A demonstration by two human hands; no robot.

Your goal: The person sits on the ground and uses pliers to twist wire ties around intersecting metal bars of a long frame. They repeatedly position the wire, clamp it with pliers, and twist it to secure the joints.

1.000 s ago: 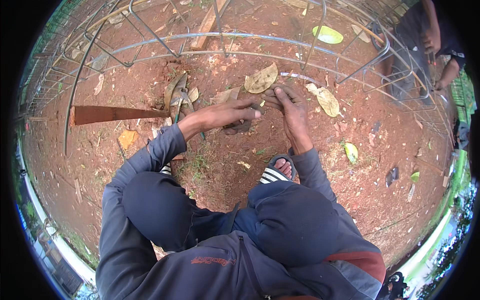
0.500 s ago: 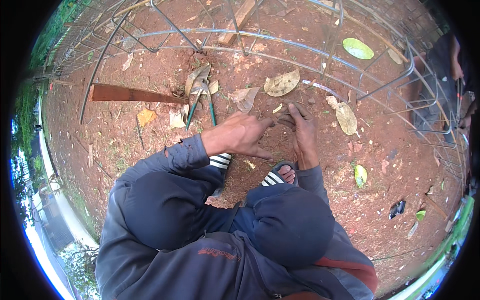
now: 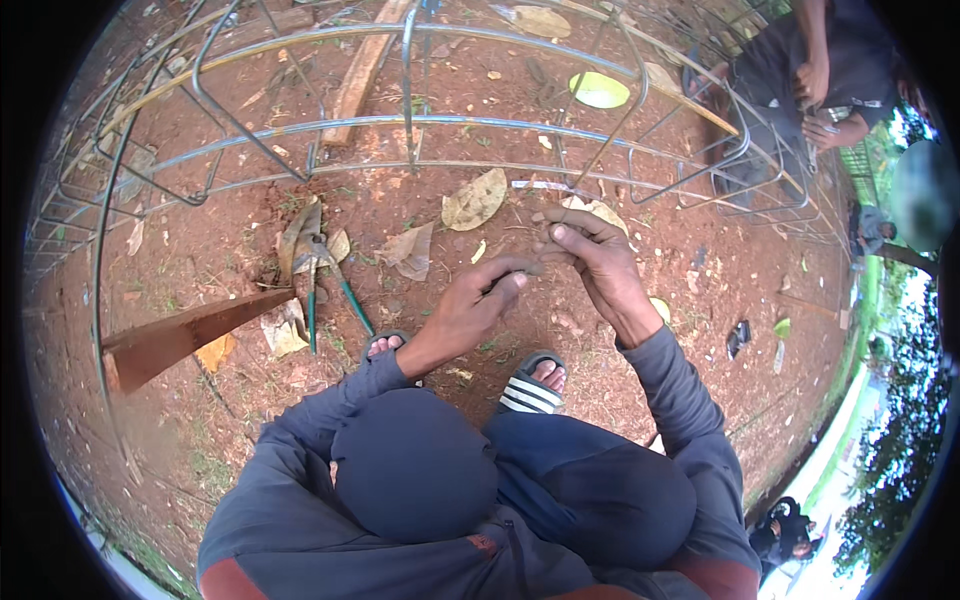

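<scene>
My left hand is closed, its index finger and thumb close together and pointing toward my other hand. A little to the right and farther off, my right hand is also closed, thumb pressed against the fingers. Whatever either hand holds is too small or hidden to make out. A narrow gap separates the two hands, over the reddish soil. Left of them on the ground lies a hand tool with green handles, like pincers, its jaws toward a dry leaf.
A cage of steel bars spans the far side. A wooden plank juts up at left, another lies beyond the bars. Dry leaves litter the soil. At far right a co-worker works by the cage.
My view has swung to the right. My left hand, earlier with thumb and index finger spread apart, has its fingers drawn together now. My right hand stays closed.
</scene>
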